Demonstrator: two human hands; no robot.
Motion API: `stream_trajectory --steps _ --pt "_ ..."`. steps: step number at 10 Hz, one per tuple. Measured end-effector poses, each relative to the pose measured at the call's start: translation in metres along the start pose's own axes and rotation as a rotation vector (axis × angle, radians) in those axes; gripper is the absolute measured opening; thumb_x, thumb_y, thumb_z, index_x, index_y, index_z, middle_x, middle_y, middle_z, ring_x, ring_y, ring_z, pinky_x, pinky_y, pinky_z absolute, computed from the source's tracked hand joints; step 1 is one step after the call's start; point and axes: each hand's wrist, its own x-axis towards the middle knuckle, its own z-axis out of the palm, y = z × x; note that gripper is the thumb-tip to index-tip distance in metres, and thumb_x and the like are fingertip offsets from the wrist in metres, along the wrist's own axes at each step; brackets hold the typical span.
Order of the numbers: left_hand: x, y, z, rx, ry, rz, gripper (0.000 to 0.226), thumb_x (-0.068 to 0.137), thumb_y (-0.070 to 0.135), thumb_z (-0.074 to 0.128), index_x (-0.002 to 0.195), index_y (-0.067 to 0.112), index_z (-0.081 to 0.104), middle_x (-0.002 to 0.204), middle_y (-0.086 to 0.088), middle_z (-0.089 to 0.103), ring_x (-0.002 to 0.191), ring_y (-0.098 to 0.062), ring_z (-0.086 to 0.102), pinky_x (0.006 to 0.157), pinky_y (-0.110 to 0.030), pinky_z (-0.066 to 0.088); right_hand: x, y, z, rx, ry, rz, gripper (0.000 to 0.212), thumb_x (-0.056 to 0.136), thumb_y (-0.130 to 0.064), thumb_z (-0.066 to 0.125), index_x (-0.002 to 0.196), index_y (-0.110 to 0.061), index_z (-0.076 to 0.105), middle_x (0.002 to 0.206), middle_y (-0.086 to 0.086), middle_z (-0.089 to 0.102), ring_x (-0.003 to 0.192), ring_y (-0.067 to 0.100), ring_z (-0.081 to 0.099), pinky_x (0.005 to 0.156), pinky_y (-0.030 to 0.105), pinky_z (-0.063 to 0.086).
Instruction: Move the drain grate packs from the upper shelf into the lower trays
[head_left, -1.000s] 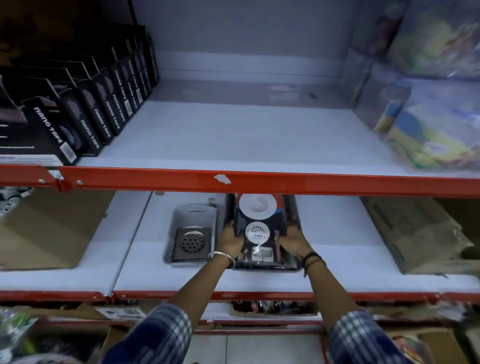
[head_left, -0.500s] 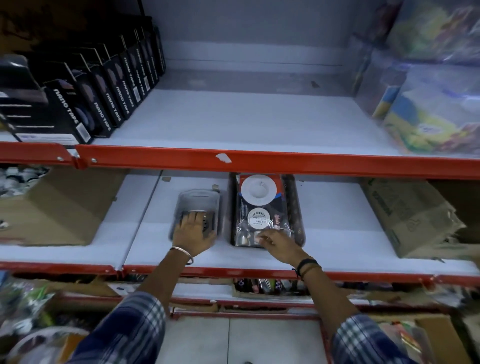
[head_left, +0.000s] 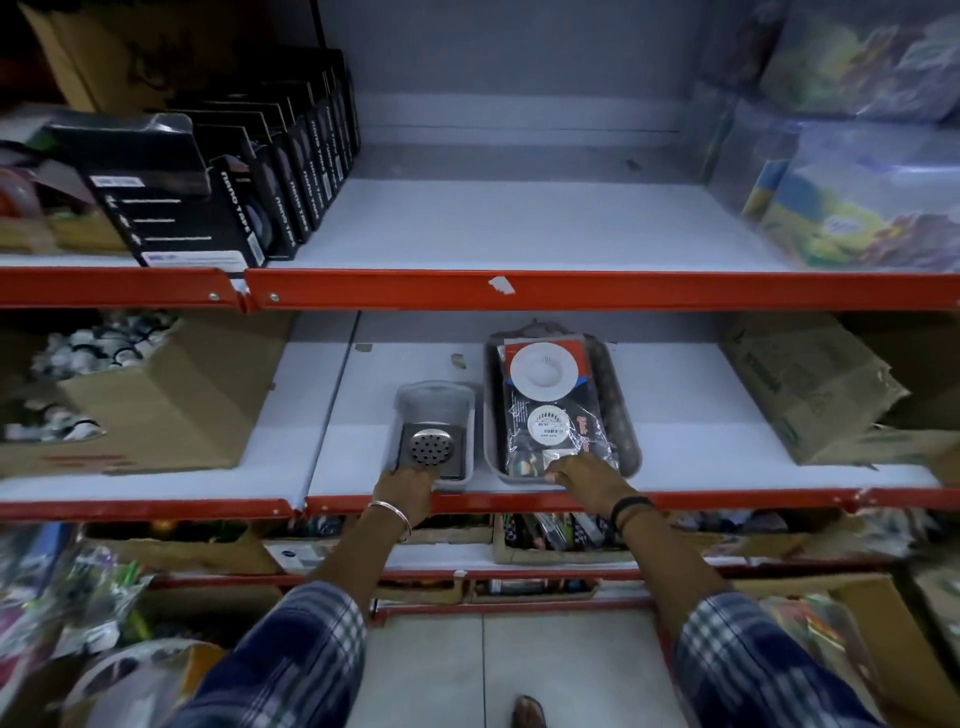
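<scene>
Two grey trays stand side by side on the lower shelf. The small left tray (head_left: 435, 397) holds a square steel drain grate (head_left: 430, 448). My left hand (head_left: 408, 480) grips that tray's near left corner. The larger right tray (head_left: 621, 410) holds a stack of drain grate packs (head_left: 550, 402), black and red cards with white round strainers in clear plastic. My right hand (head_left: 584, 475) rests on the near end of that stack and the tray's front rim, fingers curled. The upper shelf (head_left: 519, 234) shows bare white board in its middle.
Black nano tape boxes (head_left: 234, 197) line the upper shelf's left; colourful plastic-wrapped packs (head_left: 862, 197) sit at its right. Cardboard boxes flank the trays, one at the left (head_left: 156, 400) and one at the right (head_left: 800, 384). Red shelf rails (head_left: 571, 291) run across. More boxes fill the shelves below.
My left hand left the pack stack, went to the small left tray and drew it nearer the shelf's front. My right hand slid to the stack's near end.
</scene>
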Motion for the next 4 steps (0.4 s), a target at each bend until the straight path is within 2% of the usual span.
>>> stream_trajectory --steps 1,2,3,4 --pt "-0.012 0.001 0.004 -0.038 0.021 0.041 0.031 0.093 0.015 0.040 0.121 0.013 0.054 0.121 -0.014 0.063 0.114 -0.030 0.058 0.094 -0.038 0.044 -0.012 0.001 0.013 0.018 0.013 0.006 0.030 0.097 -0.027 0.044 0.108 -0.011 0.066 0.112 0.013 0.068 0.096 0.024 0.060 0.088 0.031 0.044" --pt "-0.022 -0.001 -0.001 -0.104 0.002 0.067 0.034 0.096 0.024 0.038 0.125 0.010 0.050 0.120 -0.018 0.063 0.112 -0.032 0.058 0.094 -0.039 0.045 -0.022 -0.007 0.014 0.023 0.022 0.031 0.029 0.097 -0.028 0.045 0.105 -0.010 0.066 0.106 0.015 0.068 0.089 0.021 0.058 0.087 0.032 0.046" --pt "-0.029 0.000 -0.009 -0.152 0.048 0.092 0.041 0.095 0.028 0.040 0.131 0.009 0.045 0.128 -0.016 0.058 0.116 -0.032 0.055 0.097 -0.039 0.043 -0.026 -0.015 0.011 -0.010 0.027 0.046 0.029 0.097 -0.027 0.045 0.115 -0.012 0.061 0.118 0.013 0.065 0.106 0.027 0.060 0.095 0.040 0.048" --pt "-0.032 0.009 -0.042 -0.253 0.348 0.197 0.042 0.094 0.024 0.043 0.133 0.012 0.042 0.139 -0.011 0.050 0.128 -0.026 0.047 0.108 -0.039 0.035 -0.032 -0.040 -0.010 -0.034 0.296 -0.043 0.038 0.096 -0.026 0.044 0.132 -0.015 0.049 0.135 0.012 0.056 0.121 0.029 0.054 0.103 0.045 0.043"
